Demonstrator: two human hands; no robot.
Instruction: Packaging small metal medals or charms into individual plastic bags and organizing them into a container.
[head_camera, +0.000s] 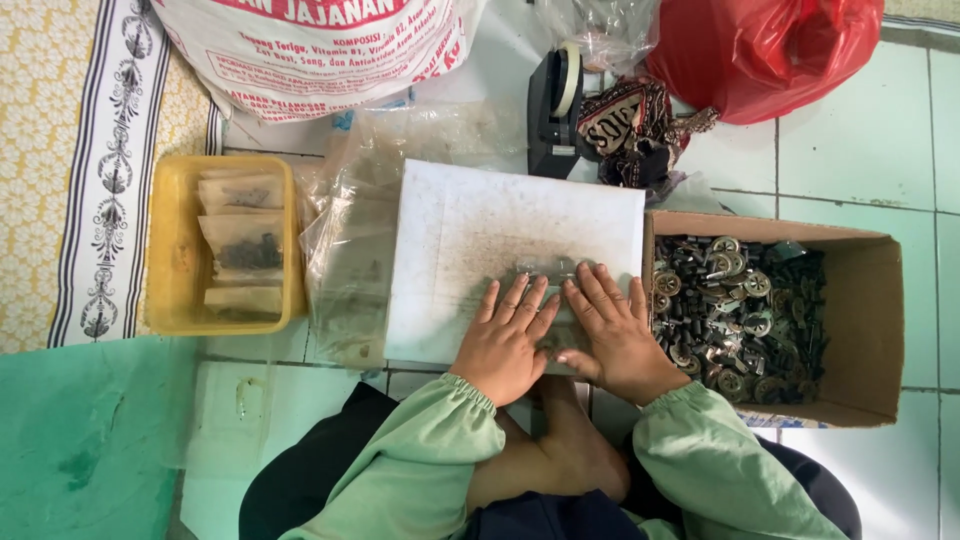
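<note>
Your way forward across the white board (480, 215) is open up to the tape dispenser (555, 105). The cardboard box (880, 330) of metal parts walls off the right; clear bags (345, 250) and the yellow tray (170, 250) crowd the left.

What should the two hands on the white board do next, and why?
Probably slide the right hand sideways to the brown cardboard box and pick up a few small dark metal parts. Both it and the left hand lie flat on the dusty white board, over only a few small parts, and the box beside them is full.
</note>
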